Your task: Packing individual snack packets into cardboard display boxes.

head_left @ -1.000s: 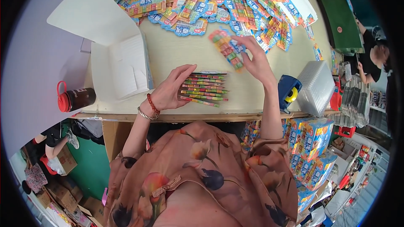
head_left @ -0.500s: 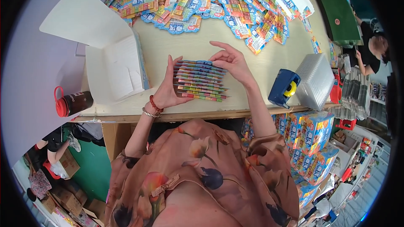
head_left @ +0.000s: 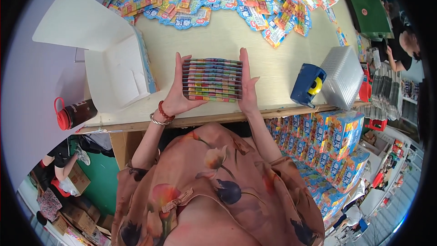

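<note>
A stack of several colourful carded candy packs [head_left: 212, 80] is squeezed between my two palms, edges toward me, above the table near its front edge. My left hand [head_left: 176, 94] closes on the left side, thumb along the bottom. Against the right side lies my right hand [head_left: 247, 92], fingers straight and pressed on the edges. Left of my hands stands an open white carton [head_left: 119, 79] with its lid flap raised. A large loose pile of similar packs [head_left: 191, 2] covers the far part of the table.
To the right are a blue tape dispenser [head_left: 301, 85] with yellow tape and nested clear plastic trays [head_left: 344, 76]. A dark bottle [head_left: 83, 112] with a red lid lies at the left. Printed boxes [head_left: 336, 134] are stacked below the table's right. Another person [head_left: 403, 52] is at the far right.
My right hand has come down from the stack's top right corner to its right side. The packs, fanned unevenly before, now line up squarely.
</note>
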Demonstrator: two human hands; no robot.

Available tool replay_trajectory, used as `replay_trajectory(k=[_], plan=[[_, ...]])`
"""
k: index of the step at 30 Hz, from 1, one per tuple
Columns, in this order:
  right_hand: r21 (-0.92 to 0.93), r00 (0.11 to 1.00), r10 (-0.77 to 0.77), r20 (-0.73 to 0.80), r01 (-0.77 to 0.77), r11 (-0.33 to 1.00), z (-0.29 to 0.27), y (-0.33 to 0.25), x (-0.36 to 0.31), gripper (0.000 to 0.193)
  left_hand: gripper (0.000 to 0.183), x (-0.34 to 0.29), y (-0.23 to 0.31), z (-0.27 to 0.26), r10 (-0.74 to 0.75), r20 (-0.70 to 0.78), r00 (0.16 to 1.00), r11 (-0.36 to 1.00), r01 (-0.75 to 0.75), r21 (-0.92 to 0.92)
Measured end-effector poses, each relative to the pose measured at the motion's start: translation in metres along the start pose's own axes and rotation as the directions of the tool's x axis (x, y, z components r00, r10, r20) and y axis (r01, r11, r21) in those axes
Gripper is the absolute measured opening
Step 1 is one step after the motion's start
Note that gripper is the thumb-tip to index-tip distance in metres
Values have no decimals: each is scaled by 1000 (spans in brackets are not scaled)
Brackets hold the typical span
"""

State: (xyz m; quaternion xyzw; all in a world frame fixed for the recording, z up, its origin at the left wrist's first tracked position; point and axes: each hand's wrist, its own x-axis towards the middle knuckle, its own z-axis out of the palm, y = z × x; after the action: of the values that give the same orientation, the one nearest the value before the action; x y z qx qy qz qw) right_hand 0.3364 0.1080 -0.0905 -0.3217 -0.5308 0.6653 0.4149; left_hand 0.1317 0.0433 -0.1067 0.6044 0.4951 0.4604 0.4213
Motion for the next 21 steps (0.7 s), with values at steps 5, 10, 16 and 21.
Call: replay_trajectory(k=[5,10,16,21], plan=[[-102,996,-71,60,77,992,7,-14,4,92,143,-4,8,-4,-2,-32,999,1000,2,0],[-148,995,-35,91,48,988,-10,16,2,85,146,-7,-7,-14,-28,28,999,983,23,181],[97,977,98,187,-118,988,-35,9,11,83,142,-6,-10,-15,-16,28,999,984,10,178],[105,945,179,273,-214,971,-49,3,16,69,139,-7,-9,-15,-17,26,1000,988,13,157]])
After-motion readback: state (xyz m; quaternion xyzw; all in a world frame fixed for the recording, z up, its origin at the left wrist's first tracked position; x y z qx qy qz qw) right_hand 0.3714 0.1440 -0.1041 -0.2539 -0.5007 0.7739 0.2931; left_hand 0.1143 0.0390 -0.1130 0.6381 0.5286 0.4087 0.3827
